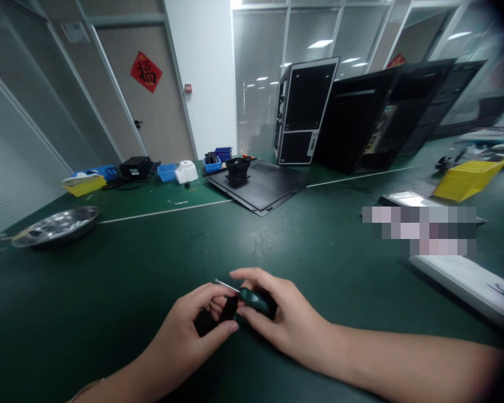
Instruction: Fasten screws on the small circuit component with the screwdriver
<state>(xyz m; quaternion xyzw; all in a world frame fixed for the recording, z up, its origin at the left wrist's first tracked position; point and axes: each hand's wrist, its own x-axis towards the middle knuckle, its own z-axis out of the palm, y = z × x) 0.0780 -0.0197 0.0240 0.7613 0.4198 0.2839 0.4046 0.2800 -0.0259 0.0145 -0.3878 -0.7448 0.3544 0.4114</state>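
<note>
The left hand (180, 330) pinches a small black plastic piece (229, 308), close together with the right hand (288, 319) clamped on a green-handled steel screwdriver (255, 300), above the near edge of the dark green desk (109, 291)

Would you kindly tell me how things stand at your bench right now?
Right hand on green screwdriver. Left hand holding black part. White panel well off to the right.

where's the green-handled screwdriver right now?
In the head view, low centre: the green-handled screwdriver is held between the left hand and right hand, its metal shaft pointing left, above the green bench top.
</note>
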